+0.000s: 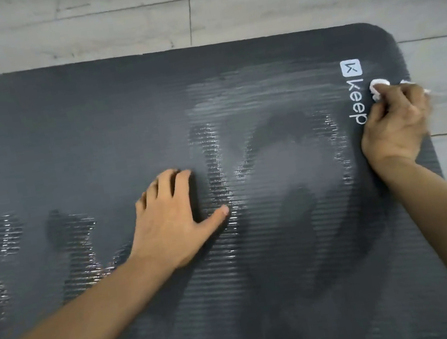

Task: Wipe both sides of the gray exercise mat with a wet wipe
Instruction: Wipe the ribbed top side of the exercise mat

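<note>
The pale wood-plank floor (277,3) carries the gray exercise mat (91,126), which lies flat and fills most of the view, its rounded far-right corner and white logo (354,91) showing. Shiny damp streaks cross its ribbed surface. It looks like soft, thick foam: light, floppy, a little slick where wet, so turning it over is probably best done by lifting a short edge or corner. The left hand (171,219) presses flat on the mat, fingers nearly straight, holding nothing. The right hand (396,122) sits at the mat's right edge beside the logo, fingers curled round a crumpled white wet wipe (377,88).
</note>
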The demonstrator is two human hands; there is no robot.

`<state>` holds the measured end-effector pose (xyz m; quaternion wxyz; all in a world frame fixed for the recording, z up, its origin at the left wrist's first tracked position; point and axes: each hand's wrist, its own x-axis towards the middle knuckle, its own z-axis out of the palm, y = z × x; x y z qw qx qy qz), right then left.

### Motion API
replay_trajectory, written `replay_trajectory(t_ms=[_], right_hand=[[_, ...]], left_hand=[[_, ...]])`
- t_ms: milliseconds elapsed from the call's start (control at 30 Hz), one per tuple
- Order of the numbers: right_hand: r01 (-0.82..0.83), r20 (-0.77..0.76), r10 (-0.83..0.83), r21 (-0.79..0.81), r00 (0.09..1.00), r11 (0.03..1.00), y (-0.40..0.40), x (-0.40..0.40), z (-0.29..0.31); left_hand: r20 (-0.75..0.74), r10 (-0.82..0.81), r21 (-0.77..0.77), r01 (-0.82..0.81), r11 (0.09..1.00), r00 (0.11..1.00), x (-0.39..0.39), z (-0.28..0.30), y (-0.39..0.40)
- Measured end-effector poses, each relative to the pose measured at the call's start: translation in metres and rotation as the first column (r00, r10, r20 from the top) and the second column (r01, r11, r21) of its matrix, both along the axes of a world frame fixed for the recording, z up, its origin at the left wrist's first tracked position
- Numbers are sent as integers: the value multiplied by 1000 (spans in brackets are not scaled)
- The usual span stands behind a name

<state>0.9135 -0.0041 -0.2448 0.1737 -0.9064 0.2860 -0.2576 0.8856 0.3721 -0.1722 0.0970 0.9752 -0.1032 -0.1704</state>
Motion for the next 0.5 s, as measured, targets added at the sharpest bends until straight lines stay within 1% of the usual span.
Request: replay_trajectory(t_ms=[33, 100, 167, 233, 300, 400, 467, 500], right_hand=[[-1, -23, 0, -19, 1000, 1000, -1, 0, 0], [-12, -34, 11, -35, 999, 999, 0, 1, 1], [-12, -17, 12, -10, 1000, 1000, 0, 0, 2], [-9, -5, 9, 28, 1000, 1000, -3, 0, -1], [-19, -27, 20, 52, 999, 998, -1, 0, -2], [-26, -90, 29, 32, 996, 999, -1, -1, 7], [56, -147, -50, 33, 988, 998, 20, 6, 16], [61, -168, -52, 50, 984, 997, 45, 12, 21]], left_hand=[[-91, -13, 65, 19, 998, 996, -11, 7, 5], [-280, -61, 185, 116, 976, 958, -26, 13, 15], [-397, -112, 247, 223, 943, 911, -31, 11, 19], [-431, -123, 282, 263, 923, 894, -30, 5, 16], [-459, -82, 302, 242, 922, 884, -29, 4, 12], [-486, -57, 298, 226, 927, 872, -29, 3, 8], [-486, -59, 290, 225, 930, 872, -29, 2, 10], [-485, -59, 283, 220, 933, 872, -28, 1, 11]])
